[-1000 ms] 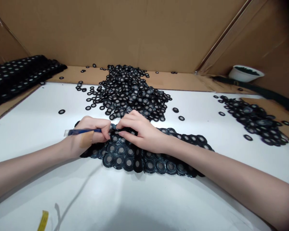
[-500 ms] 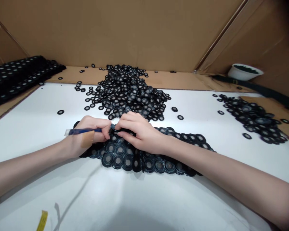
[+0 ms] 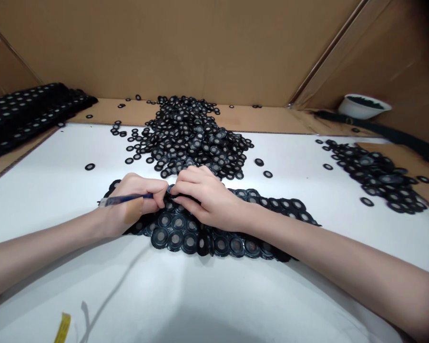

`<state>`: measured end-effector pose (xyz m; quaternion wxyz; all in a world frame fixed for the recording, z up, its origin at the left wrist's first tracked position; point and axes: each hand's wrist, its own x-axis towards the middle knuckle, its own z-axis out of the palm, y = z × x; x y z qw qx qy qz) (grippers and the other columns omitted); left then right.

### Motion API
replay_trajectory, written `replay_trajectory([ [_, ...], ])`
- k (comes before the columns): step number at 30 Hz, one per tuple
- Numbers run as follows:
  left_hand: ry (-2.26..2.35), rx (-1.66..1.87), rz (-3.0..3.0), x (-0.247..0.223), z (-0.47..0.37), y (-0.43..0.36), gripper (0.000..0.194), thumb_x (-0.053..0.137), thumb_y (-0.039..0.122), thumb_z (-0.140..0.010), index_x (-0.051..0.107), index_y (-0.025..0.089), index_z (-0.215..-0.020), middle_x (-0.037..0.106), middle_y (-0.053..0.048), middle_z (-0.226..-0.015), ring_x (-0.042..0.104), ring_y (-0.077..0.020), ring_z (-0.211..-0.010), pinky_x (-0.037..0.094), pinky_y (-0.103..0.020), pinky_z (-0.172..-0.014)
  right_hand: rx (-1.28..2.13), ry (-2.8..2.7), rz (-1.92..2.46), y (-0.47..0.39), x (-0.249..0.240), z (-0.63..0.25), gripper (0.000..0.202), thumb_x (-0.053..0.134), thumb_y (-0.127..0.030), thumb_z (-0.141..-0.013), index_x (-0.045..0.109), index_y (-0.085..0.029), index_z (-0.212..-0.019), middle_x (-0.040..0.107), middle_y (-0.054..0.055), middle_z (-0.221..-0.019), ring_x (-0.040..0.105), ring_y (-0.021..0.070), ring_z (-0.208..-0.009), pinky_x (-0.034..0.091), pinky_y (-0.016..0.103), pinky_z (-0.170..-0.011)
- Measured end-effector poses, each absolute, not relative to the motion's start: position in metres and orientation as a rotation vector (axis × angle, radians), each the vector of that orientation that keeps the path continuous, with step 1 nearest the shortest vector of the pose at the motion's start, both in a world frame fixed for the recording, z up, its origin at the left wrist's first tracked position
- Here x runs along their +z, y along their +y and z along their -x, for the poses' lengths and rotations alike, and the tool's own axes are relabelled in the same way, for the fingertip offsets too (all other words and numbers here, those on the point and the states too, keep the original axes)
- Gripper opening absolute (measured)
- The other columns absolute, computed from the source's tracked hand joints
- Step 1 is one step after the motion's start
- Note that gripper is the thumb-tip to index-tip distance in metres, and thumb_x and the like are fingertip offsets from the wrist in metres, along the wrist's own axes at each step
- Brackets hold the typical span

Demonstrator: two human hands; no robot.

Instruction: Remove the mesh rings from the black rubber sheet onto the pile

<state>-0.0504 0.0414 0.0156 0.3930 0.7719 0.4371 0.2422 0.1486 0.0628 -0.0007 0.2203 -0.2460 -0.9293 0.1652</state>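
A sheet of black ring-shaped rubber pieces with grey centres (image 3: 177,240) lies on the white table in front of me. My left hand (image 3: 137,188), with a tan patch on it, is closed around a slim blue pen-like tool (image 3: 123,199) with a clear back end. The tool's tip is hidden at the fingers. Opposite it, my right hand (image 3: 210,200) rests over the sheet, thumb and index finger pinched on one of its pieces. Both sets of fingertips nearly meet at the sheet's far part. Exactly what lies between them is hidden.
Behind the hands is a heap of loose black rings (image 3: 189,138); a smaller heap (image 3: 375,176) lies at right. Patterned black sheets (image 3: 21,114) are stacked at far left. A white bowl (image 3: 361,108) stands back right, by cardboard walls (image 3: 186,47). Yellow tape (image 3: 62,327) lies in front.
My left hand and the blue tool have shifted slightly right and toward me, the tool's back end dipping a little. My right hand has barely moved on the sheet.
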Motion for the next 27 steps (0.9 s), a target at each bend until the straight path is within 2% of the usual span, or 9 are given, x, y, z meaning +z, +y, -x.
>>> replay_trajectory([
  [4, 1.080, 0.610, -1.995, 0.0139, 0.0517, 0.0420, 0.024, 0.048, 0.022, -0.078, 0.045, 0.014, -0.056, 0.038, 0.005, -0.052, 0.030, -0.0071, -0.051, 0.021, -0.023, -0.048, 0.431, -2.572, 0.665, 0.0627, -0.0017, -0.1488, 0.015, 0.044, -0.015, -0.090, 0.058, -0.015, -0.092, 0.058, 0.007, -0.090, 0.047, 0.0193, -0.088, 0.032, 0.033, -0.078],
  [13, 0.965, 0.572, -2.089, 0.0090, 0.0559, 0.0450, 0.019, 0.047, 0.010, -0.078, 0.045, 0.014, -0.059, 0.037, 0.006, -0.052, 0.031, -0.0063, -0.050, 0.024, -0.021, -0.048, 0.448, -2.570, 0.663, 0.0626, -0.0006, -0.1481, 0.014, 0.045, -0.014, -0.090, 0.059, -0.014, -0.091, 0.057, 0.007, -0.089, 0.048, 0.0187, -0.087, 0.032, 0.032, -0.078],
  [27, 0.953, 0.611, -2.155, 0.0093, 0.0588, 0.0423, 0.022, 0.046, 0.011, -0.083, 0.047, 0.013, -0.062, 0.039, 0.006, -0.054, 0.032, -0.0044, -0.051, 0.025, -0.018, -0.048, 0.616, -2.472, 0.705, 0.0646, -0.0033, -0.1482, 0.011, 0.049, -0.017, -0.087, 0.059, -0.015, -0.092, 0.059, 0.005, -0.089, 0.051, 0.0180, -0.087, 0.036, 0.032, -0.079],
])
